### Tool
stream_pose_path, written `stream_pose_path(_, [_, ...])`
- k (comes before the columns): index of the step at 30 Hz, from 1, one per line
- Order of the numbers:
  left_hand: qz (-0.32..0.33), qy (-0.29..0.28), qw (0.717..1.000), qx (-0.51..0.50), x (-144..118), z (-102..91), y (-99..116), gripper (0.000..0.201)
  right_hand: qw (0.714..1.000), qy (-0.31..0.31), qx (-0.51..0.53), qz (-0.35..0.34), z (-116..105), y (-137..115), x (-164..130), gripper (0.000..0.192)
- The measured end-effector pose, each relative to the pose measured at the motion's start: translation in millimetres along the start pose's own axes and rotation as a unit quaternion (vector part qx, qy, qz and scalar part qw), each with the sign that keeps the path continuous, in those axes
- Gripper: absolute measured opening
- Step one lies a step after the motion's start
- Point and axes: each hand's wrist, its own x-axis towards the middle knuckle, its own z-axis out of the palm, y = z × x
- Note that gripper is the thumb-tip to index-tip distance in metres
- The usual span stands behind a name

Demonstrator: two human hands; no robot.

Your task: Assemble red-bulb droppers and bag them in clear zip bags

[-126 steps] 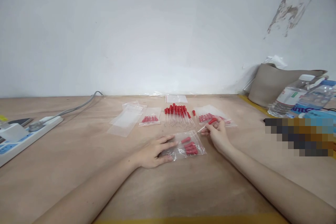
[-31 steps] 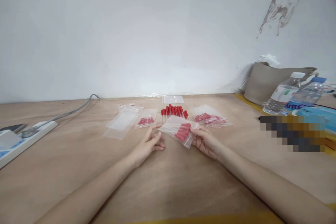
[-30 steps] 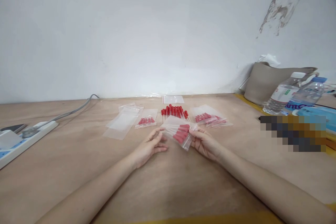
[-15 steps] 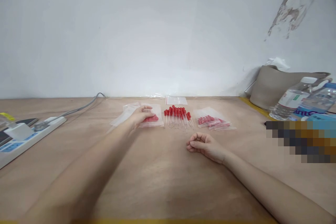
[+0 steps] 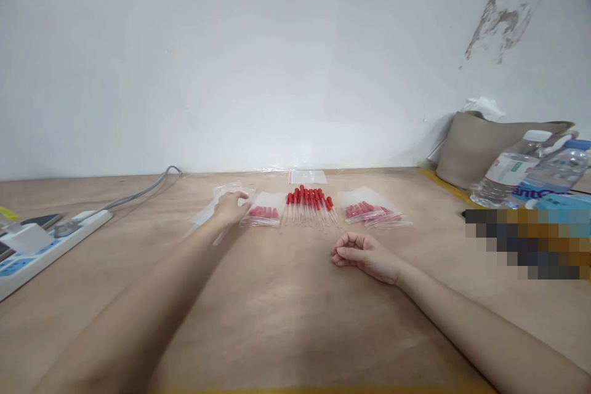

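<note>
2 water bottles (image 5: 530, 175) show labels too blurred to read

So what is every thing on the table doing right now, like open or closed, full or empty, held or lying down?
Left hand: stretched out, fingers on the empty clear plastic bags.
Right hand: loosely curled, resting on the wooden table, holding nothing.
Small clear bags of red-capped droppers: filled, lying flat.
Loose red-capped glass droppers: unbagged, in a row.
Right clear bags of droppers: filled, lying flat.
White power strip: something plugged in.
Clear water bottles: capped.

Left hand (image 5: 229, 208) outstretched, palm down; right hand (image 5: 364, 254) loosely curled, forearm resting.
</note>
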Motion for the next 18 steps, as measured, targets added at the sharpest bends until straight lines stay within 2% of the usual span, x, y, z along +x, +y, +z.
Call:
stream_pose_path(4, [-0.019, 0.018, 0.996, 0.086, -14, 4.5, -33, 0.047, 1.000, 0.010, -0.005, -0.004, 2, 1, 0, 0.024])
stream_pose_path(7, [-0.005, 0.010, 0.992, 0.123, -22, 13.3, -48, 0.043, 0.999, 0.039, -0.023, -0.014, 5, 0, 2, 0.027])
stream_pose_path(9, [0.010, 0.010, 0.991, 0.137, -24, 17.1, -53, 0.038, 0.994, 0.059, -0.085, -0.019, 7, -6, 6, 0.026])
stream_pose_path(11, [0.020, 0.014, 0.990, 0.142, -24, 17.1, -55, 0.037, 0.977, 0.084, -0.194, -0.027, 5, -16, 13, 0.020])
stream_pose_path(13, [0.021, 0.023, 0.990, 0.140, -23, 12.7, -54, 0.041, 0.933, 0.121, -0.335, -0.047, 0, -30, 24, 0.011])
stream_pose_path(15, [0.022, 0.043, 0.990, 0.135, -24, 4.9, -48, 0.045, 0.857, 0.171, -0.480, -0.067, -7, -44, 40, 0.006])
stream_pose_path(17, [0.046, 0.071, 0.990, 0.117, -32, -3.6, -34, 0.046, 0.782, 0.236, -0.575, -0.042, -13, -55, 59, 0.010])
stream_pose_path(18, [0.088, 0.086, 0.988, 0.088, -38, -7.0, -24, 0.047, 0.766, 0.254, -0.590, -0.027, -15, -59, 69, 0.011])
